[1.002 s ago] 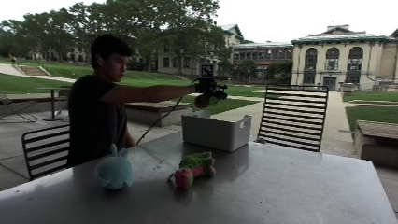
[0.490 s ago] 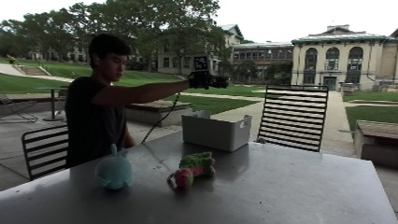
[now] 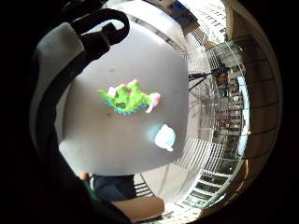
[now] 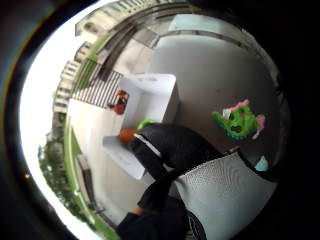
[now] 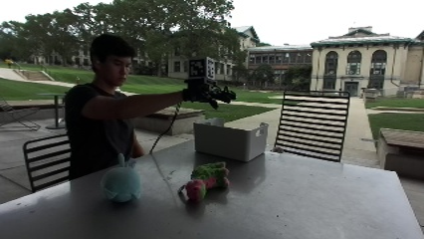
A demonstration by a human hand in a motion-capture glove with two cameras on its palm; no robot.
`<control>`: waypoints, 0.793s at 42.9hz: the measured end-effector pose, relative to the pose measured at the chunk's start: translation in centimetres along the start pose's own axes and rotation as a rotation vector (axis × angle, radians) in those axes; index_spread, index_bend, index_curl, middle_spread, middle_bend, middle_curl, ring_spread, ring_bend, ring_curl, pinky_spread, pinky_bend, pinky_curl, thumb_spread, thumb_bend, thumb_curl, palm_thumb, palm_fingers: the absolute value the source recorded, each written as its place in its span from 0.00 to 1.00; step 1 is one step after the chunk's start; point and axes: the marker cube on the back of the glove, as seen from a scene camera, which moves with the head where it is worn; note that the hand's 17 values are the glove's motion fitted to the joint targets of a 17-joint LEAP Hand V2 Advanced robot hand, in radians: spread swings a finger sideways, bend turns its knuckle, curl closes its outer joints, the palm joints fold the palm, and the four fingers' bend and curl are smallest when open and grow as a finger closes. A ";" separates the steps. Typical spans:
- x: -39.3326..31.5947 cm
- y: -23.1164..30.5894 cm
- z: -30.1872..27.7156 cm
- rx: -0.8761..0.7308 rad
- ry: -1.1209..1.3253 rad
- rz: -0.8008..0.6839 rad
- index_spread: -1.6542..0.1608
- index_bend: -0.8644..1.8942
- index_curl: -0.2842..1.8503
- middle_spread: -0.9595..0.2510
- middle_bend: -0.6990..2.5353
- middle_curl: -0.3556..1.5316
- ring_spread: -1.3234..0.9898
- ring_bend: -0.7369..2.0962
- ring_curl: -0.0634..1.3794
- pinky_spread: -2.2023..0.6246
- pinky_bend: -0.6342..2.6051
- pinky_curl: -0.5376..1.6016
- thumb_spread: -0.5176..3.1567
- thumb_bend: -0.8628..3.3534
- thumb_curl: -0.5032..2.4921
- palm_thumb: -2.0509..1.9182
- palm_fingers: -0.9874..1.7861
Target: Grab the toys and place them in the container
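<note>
My gloved right hand [image 5: 207, 92] hangs high over the white container [image 5: 230, 141] at the table's far side. Its fingers [image 4: 167, 145] are loosely curved and hold nothing that I can see. Below the fingertips, an orange and green toy [image 4: 131, 133] seems to lie inside the container [image 4: 152, 95], partly hidden by the hand. A green and pink dinosaur toy [image 5: 208, 179] lies mid-table and also shows in both palm views [image 3: 129, 97] [image 4: 239, 122]. A pale blue round plush [image 5: 120, 183] stands near the table's left end.
The grey table [image 5: 298, 199] reaches toward the camera. A black slatted chair [image 5: 311, 124] stands behind the container, and another chair [image 5: 46, 159] is beside the person. A small red thing [image 4: 120, 103] shows at the container's edge; I cannot tell what it is.
The hand has stayed high over the container, rising a little and then easing back down. The toys on the table have not moved.
</note>
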 end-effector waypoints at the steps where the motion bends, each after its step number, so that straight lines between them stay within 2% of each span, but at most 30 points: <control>1: 1.1 -0.1 0.6 -0.009 0.000 0.009 0.76 0.35 0.20 0.76 0.31 0.41 0.56 0.48 0.21 0.78 0.57 0.44 0.42 0.19 0.29 0.50 0.33; 8: 9.9 -1.3 5.9 -0.058 0.055 0.073 0.74 0.36 0.21 0.70 0.28 0.39 0.55 0.47 0.20 0.76 0.60 0.45 0.41 0.19 0.27 0.50 0.34; 22: 12.8 -0.1 16.4 -0.205 0.002 0.111 0.71 0.40 0.25 0.66 0.24 0.34 0.54 0.44 0.19 0.70 0.69 0.46 0.41 0.19 0.26 0.50 0.37; 34: 13.9 0.2 23.0 -0.280 -0.047 0.180 0.69 0.55 0.32 0.72 0.22 0.26 0.53 0.42 0.19 0.66 0.74 0.46 0.41 0.20 0.26 0.51 0.40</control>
